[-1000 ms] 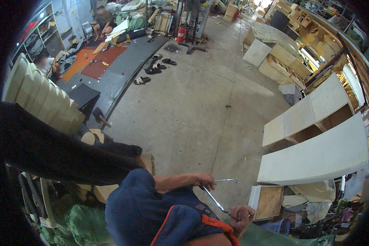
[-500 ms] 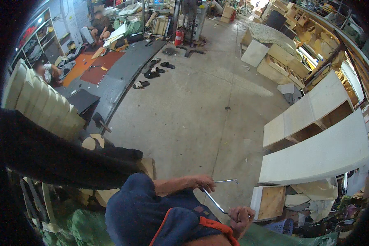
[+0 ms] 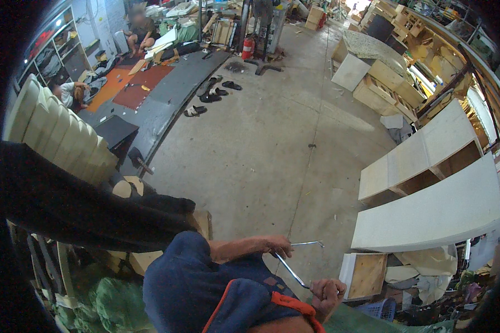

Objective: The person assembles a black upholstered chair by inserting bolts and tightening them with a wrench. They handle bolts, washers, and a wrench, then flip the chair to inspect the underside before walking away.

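Note:
My left hand (image 3: 278,245) is closed around a shiny bent metal rod (image 3: 307,243), whose thin hooked end sticks out to the right. A thicker shiny metal rod (image 3: 290,271) slants down from beneath that hand. Its lower end is in the closed fist of my right hand (image 3: 326,292). The left fingers hide where the two rods meet, so I cannot tell whether they are one piece. Both hands are in front of my body, above the concrete floor (image 3: 250,183).
Pale box-like panels (image 3: 428,208) and a wooden box (image 3: 366,275) stand to the right. On the left are stacked cream foam pieces (image 3: 55,127) and black material (image 3: 94,205). Sandals (image 3: 210,97) lie by a grey mat; two people sit beyond. A fire extinguisher (image 3: 248,49) stands at the back.
The view has shifted slightly, moving the background a little to the right. Both hands keep the same hold on the metal rods, with hardly any visible movement.

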The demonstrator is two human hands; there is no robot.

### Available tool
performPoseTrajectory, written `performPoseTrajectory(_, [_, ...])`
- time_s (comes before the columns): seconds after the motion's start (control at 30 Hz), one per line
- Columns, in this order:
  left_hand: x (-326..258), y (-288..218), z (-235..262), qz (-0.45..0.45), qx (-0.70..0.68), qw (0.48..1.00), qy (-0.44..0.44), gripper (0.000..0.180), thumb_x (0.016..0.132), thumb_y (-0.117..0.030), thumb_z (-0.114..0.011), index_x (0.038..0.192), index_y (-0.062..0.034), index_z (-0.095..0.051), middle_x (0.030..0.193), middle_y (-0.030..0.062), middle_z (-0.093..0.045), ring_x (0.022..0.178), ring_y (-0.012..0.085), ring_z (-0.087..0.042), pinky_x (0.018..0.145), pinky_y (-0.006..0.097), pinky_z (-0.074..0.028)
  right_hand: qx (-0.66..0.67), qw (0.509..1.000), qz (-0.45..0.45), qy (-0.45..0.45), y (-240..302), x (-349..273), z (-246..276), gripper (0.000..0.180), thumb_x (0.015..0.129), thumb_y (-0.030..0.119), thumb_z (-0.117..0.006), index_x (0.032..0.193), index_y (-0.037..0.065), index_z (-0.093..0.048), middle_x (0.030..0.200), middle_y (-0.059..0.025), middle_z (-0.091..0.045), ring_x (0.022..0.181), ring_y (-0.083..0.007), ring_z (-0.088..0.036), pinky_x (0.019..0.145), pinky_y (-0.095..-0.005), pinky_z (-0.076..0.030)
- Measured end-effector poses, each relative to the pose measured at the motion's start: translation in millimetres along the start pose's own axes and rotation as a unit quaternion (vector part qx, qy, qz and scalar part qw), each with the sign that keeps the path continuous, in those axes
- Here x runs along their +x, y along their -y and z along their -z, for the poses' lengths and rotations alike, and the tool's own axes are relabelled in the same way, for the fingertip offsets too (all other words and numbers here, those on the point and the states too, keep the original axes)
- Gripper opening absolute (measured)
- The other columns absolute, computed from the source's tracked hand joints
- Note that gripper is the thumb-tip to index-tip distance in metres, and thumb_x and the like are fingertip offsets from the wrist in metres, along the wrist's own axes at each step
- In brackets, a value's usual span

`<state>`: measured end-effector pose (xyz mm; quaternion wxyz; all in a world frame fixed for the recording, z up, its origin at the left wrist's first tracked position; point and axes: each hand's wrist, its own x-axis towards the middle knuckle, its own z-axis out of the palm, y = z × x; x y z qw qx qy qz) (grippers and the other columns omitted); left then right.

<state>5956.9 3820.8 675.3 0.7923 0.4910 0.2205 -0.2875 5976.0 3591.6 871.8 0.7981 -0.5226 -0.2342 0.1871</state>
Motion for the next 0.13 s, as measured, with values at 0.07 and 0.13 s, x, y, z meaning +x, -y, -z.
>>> performPoseTrajectory(0.07, [-4.1,-3.5,0.0,0.002,0.004,1.000,-0.002,0.033,0.096,-0.036,-0.066,0.117,-0.0108,-0.067,0.105,0.0017,-0.071,0.085,0.0162,-0.068,0.069,0.033,-0.050,0.033,0.999,-0.002,0.012,-0.2,2.4,0.1,0.006,0.103,0.009,-0.055,0.098,0.009,-0.056,0.055,-0.0001,-0.034,0.045,-0.0105,-0.029,0.046,-0.0322,-0.027])
performPoseTrajectory(0.13, [-7.7,-5.5,-1.2,0.003,0.004,1.000,-0.002,0.033,0.096,-0.036,-0.066,0.117,-0.0111,-0.067,0.105,0.0018,-0.071,0.085,0.0163,-0.068,0.069,0.033,-0.050,0.062,0.998,0.002,0.009,-0.4,3.4,-1.0,0.006,0.104,0.011,-0.056,0.098,0.008,-0.056,0.054,-0.0002,-0.034,0.044,-0.0106,-0.028,0.045,-0.0326,-0.027])
